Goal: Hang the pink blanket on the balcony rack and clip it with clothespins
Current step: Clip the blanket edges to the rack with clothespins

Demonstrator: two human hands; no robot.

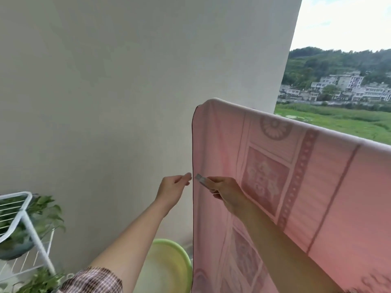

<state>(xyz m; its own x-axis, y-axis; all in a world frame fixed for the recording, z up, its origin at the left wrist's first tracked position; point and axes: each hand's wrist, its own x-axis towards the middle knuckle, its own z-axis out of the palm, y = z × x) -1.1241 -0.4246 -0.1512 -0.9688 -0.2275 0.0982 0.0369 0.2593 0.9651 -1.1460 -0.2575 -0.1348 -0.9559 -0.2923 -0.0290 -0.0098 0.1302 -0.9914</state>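
Note:
The pink blanket [296,176], patterned with flowers and squares, hangs draped over a rail that it hides, from the upper middle down to the right. Its dark-trimmed left edge drops straight down. My left hand [172,190] pinches that edge between thumb and fingers about halfway down. My right hand [224,192] is in front of the blanket, just right of the edge. It grips a pale clothespin [201,180] whose tip points left towards the edge.
A plain wall fills the left and middle. A white wire drying rack [25,218] with green plants [45,216] stands at lower left. A yellow-green basin [169,269] sits on the floor below my arms. Fields and buildings lie beyond the balcony at right.

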